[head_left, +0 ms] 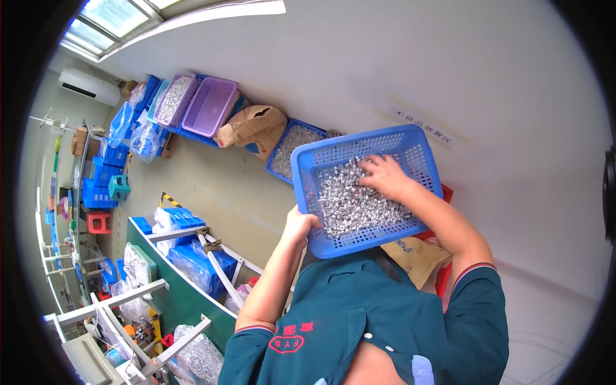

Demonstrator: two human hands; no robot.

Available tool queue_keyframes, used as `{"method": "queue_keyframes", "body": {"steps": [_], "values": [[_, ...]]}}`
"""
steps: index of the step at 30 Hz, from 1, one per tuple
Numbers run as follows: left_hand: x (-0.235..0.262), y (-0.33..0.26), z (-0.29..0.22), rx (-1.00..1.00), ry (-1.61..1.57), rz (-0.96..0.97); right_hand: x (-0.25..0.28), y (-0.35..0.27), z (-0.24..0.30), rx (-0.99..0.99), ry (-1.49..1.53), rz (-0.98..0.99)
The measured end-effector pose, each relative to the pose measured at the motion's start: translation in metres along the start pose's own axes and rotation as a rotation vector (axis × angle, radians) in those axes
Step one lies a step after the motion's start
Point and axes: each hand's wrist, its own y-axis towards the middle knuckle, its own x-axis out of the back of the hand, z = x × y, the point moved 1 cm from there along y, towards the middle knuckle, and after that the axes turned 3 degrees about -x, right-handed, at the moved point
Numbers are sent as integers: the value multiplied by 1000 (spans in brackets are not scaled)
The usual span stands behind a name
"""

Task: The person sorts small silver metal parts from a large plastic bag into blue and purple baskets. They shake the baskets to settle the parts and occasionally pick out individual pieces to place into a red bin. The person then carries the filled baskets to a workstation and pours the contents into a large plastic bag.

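- The blue perforated basket (385,144) sits in the upper middle of the head view, held up in front of the person's chest and tilted, its low corner toward 6 o'clock.
- It holds a heap of small silvery metal parts (359,205), banked toward the lower side.
- The left hand (300,226) has its grip clamped on the basket's rim at about 8 o'clock of the basket, fingers curled over the edge.
- The right hand (385,176) lies inside the basket at its centre, fingers spread loosely on top of the parts; whether it pinches any of them I cannot tell.
- At 11 o'clock of the basket a blue bin of similar parts (292,147) stands on the floor, beside a brown paper sack (253,128); further toward 10 o'clock are purple bins (208,106).
- At 7 o'clock a green surface (183,282) carries bagged parts (199,356).
- Risk, as I judge it: only one hand bears the basket's weight, so a slip at the rim could tip it and spill the load to the floor.
- The tilt already crowds the parts against the low wall; a steeper angle or a brisk stir with the right hand could flick some over the edge.
- Very small parts might also drop through the holes, though their size against the holes is hard to read.
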Motion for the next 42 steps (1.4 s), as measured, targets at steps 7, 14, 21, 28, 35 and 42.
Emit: {"method": "queue_keyframes", "body": {"steps": [7, 14, 21, 28, 35, 42], "values": [[-7, 10, 5, 3, 39, 34, 36, -28, 0, -195, -41, -63], [-33, 18, 2, 17, 75, 95, 4, -16, 87, 300, 226, 38], [-42, 12, -3, 54, 97, 133, -2, -44, -2, -60, -95, -21], [-41, 10, -1, 25, 107, 140, 22, -108, -39, -508, 145, -21], [-46, 8, 5, 8, 59, 142, 6, -134, -12, -909, 325, 269], [-43, 9, 11, 3, 88, 139, 12, -137, 14, -767, 223, -8]]}}
